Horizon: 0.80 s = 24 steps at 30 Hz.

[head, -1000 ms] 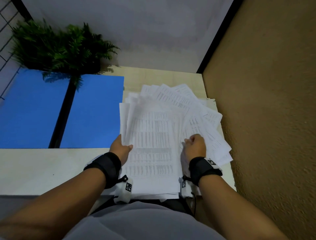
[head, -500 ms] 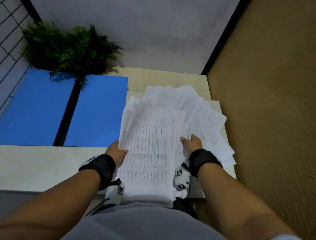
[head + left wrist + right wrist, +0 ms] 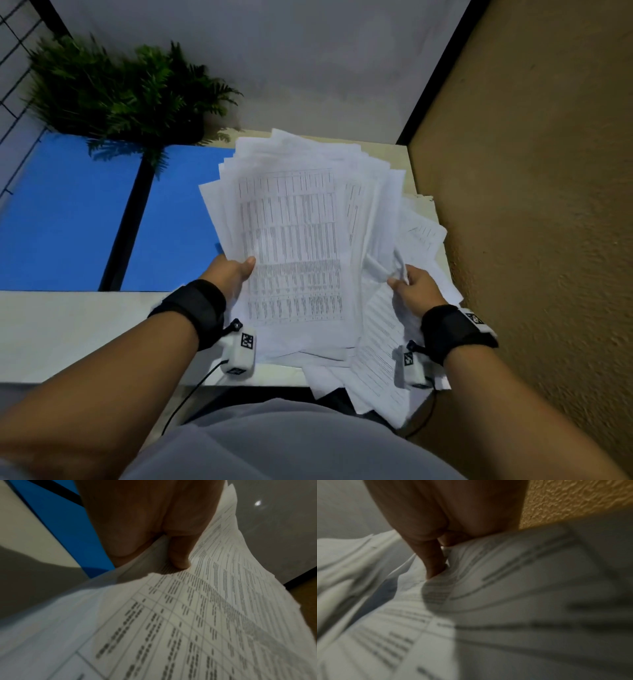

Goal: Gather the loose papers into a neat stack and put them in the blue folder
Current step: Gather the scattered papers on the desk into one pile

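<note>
Both hands hold the messy papers (image 3: 291,240) over the table (image 3: 68,329), long side pointing away. The left hand (image 3: 229,274) pinches one edge, the right hand (image 3: 414,291) pinches the other. The blue folder (image 3: 68,219) lies open to the left.

Black wristbands (image 3: 191,311), white tagged cameras (image 3: 239,353).

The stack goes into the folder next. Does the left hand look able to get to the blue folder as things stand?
Probably yes: the blue folder lies open just beside the left hand, nothing between them. But that hand grips the papers, so it isn't free.
</note>
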### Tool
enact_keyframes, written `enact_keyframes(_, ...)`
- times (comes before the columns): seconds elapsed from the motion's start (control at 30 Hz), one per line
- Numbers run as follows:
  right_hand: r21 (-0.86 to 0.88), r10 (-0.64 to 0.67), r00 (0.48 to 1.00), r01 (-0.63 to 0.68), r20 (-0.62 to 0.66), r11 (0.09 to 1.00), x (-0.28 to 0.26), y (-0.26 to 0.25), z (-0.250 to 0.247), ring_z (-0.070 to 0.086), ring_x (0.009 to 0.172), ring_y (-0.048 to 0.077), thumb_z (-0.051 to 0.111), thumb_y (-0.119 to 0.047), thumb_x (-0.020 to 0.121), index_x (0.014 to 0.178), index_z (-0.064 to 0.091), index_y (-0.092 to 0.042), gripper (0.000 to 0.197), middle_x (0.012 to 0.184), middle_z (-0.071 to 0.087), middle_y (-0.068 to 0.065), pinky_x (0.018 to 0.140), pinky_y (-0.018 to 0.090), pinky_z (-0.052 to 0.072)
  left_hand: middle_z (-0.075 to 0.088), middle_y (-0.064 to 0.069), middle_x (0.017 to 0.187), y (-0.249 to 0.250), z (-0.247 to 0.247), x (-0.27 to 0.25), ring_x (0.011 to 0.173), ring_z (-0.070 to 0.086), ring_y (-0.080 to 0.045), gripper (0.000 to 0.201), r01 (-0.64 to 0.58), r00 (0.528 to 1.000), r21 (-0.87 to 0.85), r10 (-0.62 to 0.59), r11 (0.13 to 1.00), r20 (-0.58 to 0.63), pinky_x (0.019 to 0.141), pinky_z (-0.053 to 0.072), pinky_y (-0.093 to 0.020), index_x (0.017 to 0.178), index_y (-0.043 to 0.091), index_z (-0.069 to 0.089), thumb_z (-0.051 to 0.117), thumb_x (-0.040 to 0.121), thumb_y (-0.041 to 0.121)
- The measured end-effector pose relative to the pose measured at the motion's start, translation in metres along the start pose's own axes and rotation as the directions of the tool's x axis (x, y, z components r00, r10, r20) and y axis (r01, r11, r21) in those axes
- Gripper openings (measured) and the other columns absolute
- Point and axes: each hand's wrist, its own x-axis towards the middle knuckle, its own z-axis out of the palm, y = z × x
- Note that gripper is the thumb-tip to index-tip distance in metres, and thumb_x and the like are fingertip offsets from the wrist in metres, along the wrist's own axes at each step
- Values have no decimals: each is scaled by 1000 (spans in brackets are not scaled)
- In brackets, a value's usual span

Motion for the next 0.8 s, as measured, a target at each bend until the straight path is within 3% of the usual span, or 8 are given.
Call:
enact_keyframes(0.1, -118, 1, 993, 13, 114, 993, -6, -2, 4, 49, 68, 16, 57, -12, 94, 72, 52, -13, 23, 68, 51, 1, 63, 25, 40, 59, -11, 137, 22, 15, -17, 126, 55, -32, 65, -16, 999, 92, 13, 996, 38, 110, 40, -50, 140, 5, 49, 69, 86, 36)
enact_keyframes(0.27, -129, -2, 981, 27, 195, 991, -16, -1, 8, 46, 65, 16, 61, -14, 92, 66, 49, -15, 29, 65, 49, 1, 66, 28, 39, 62, -8, 133, 21, 21, -35, 124, 57, -30, 61, 11, 991, -40, -6, 999, 136, 112, 37, -51, 139, 5, 52, 68, 85, 27)
enact_keyframes(0.33, -155, 13, 982, 16, 187, 988, -19, -4, 7, 51, 66, 18, 63, -15, 90, 73, 55, -11, 20, 68, 55, 3, 67, 29, 44, 64, -5, 130, 17, 23, -37, 121, 58, -28, 51, 13, 992, -85, -2, 996, 129, 110, 38, -50, 138, 8, 53, 64, 90, 20)
enact_keyframes(0.43, -307, 33, 993, 5, 117, 952, -19, -5, -2, 64, 83, 21, 63, -10, 87, 83, 57, -11, 7, 84, 66, 4, 76, 32, 50, 66, -5, 129, 10, 19, -28, 122, 59, -31, 55, 20, 997, -61, -15, 998, 81, 108, 40, -54, 136, 16, 55, 67, 84, 29)
enact_keyframes(0.57, -272, 69, 985, -111, -159, 956, -23, -22, -40, 65, 91, 32, 48, 1, 86, 73, 50, -20, 25, 79, 61, 0, 78, 33, 44, 58, -8, 140, -21, 2, 19, 127, 55, -32, 77, 24, 1000, 58, -25, 998, 16, 108, 42, -52, 144, 16, 45, 68, 77, 44)
enact_keyframes(0.63, -329, -17, 933, -109, -359, 938, -30, -46, -64, 60, 83, 31, 51, -6, 92, 80, 52, -13, 14, 82, 60, 7, 76, 34, 42, 54, -8, 144, -23, -1, 17, 129, 53, -32, 86, 41, 999, 118, -40, 992, -3, 108, 41, -51, 146, 17, 41, 68, 71, 50)
enact_keyframes(0.7, -366, -175, 824, -42, -539, 930, -42, -79, -87, 53, 78, 27, 56, -17, 93, 85, 53, -8, 13, 83, 55, 13, 70, 33, 40, 52, -6, 144, 0, 5, -20, 130, 51, -31, 72, 19, 1000, 189, -21, 982, 6, 109, 40, -45, 145, 11, 42, 66, 84, 41)
enact_keyframes(0.8, -191, -266, 655, 185, -708, 964, -52, -119, -105, 62, 86, 26, 59, -28, 89, 102, 59, -7, 25, 93, 65, 13, 75, 39, 50, 58, -5, 134, 3, 15, -34, 127, 53, -27, 49, -42, 999, 206, 34, 978, 39, 108, 39, -39, 141, 9, 48, 61, 95, 20)
